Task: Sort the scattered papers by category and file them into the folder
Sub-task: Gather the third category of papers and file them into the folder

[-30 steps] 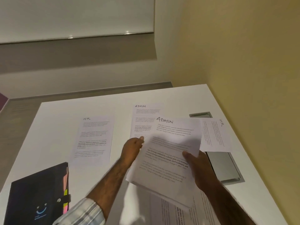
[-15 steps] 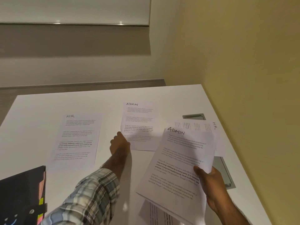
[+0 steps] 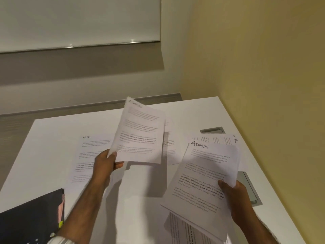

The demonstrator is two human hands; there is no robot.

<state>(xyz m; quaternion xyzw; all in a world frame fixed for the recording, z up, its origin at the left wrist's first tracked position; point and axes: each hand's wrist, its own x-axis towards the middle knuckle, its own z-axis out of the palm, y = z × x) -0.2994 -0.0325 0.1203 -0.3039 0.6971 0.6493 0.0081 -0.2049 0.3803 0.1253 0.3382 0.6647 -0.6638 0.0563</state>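
My left hand grips the lower left corner of an ADMIN sheet, which is lifted off the white table and tilted up. My right hand holds another sheet headed ADMIN by its right edge, above the table's right side. Flat on the table lies an HR sheet, partly behind my left hand. A second HR sheet lies sideways at the right, half under the held page. One more sheet shows behind the lifted page. The dark folder with coloured tabs sits at the lower left.
A grey cable hatch is set into the table near the right edge, partly covered by paper. More printed paper lies under the right-hand sheet at the front. A yellow wall runs along the right side.
My left hand has picked the ADMIN sheet up from the table's middle and raised it. The right hand still holds its ADMIN sheet. The view has shifted.
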